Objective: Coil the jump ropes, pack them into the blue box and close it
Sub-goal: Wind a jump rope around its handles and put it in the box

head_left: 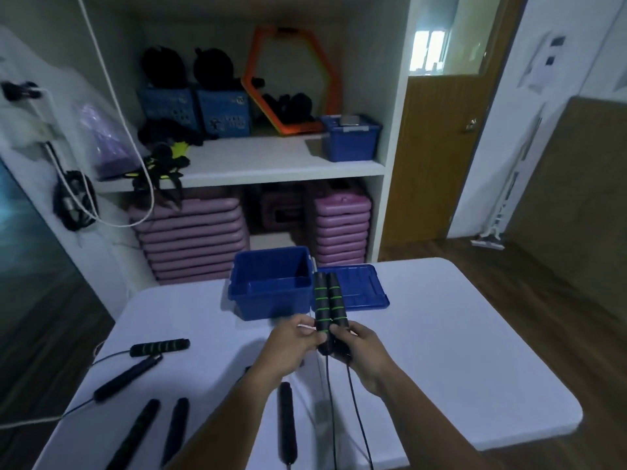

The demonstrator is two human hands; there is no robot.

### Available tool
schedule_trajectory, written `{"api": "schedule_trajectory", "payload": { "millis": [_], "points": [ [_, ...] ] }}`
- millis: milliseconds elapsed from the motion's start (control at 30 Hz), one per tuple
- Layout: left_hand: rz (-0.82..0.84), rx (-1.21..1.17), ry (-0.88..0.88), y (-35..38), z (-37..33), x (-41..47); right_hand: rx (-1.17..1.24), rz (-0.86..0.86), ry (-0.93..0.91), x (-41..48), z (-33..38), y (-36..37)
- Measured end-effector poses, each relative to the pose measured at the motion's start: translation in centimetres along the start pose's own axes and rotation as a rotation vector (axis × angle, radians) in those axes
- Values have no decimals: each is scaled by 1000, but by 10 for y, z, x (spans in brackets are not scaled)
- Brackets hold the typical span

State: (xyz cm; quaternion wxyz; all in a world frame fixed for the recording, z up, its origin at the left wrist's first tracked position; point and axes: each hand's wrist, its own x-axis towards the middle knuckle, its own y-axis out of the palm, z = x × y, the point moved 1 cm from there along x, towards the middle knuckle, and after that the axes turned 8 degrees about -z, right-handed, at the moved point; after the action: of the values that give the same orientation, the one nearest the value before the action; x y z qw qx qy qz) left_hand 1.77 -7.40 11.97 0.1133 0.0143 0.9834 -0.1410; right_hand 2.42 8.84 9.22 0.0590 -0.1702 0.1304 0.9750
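Two black jump rope handles with green rings (328,301) stand upright side by side above the white table (458,351). My left hand (291,347) grips the lower end of the left handle, and my right hand (363,351) grips the right one. Their thin black cords (342,412) hang straight down between my forearms. The open blue box (269,286) sits just behind the handles, with nothing visible inside. Its blue lid (359,290) lies flat to the box's right.
Several more jump rope handles (159,347) and cords lie on the table's left and near side; one black handle (286,418) lies between my arms. A white shelf unit (278,167) behind holds blue bins, another blue box (349,139) and purple stacked steps. A wooden door stands at right.
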Motion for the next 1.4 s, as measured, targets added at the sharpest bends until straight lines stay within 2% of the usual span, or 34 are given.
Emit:
{"api": "schedule_trajectory", "payload": {
  "millis": [133,267,333,433,533,633,800,867,933,1033,1167,1267,1400],
  "points": [
    [-46,78,83,-13,-9,-1,2,37,-24,-3,8,9],
    [-94,307,337,-35,-22,4,-22,61,13,-3,19,10],
    [-156,600,606,-47,-33,9,-68,93,24,-3,25,11],
    [-80,1191,966,-54,-56,19,-207,184,24,-3,37,14],
    [88,1592,1046,-52,-70,30,-309,272,29,-3,50,19],
    [145,1645,1078,-50,-79,35,-363,319,25,-7,61,23],
    [30,1422,1069,-53,-83,35,-282,291,47,-11,68,12],
    [-39,1297,1000,-58,-86,32,-215,284,90,-14,69,5],
    [-109,1121,855,-65,-87,33,-183,289,116,-17,70,-2],
    [-218,671,519,-74,-81,36,-114,265,68,-15,71,-8],
    [-223,-144,131,-71,-85,32,-37,211,-33,-10,73,-8],
    [-138,-560,-15,-61,-92,26,-35,245,-77,-9,76,1],
    [6,-877,-103,-44,-104,21,-82,300,-96,-12,77,21]
  ]
}}
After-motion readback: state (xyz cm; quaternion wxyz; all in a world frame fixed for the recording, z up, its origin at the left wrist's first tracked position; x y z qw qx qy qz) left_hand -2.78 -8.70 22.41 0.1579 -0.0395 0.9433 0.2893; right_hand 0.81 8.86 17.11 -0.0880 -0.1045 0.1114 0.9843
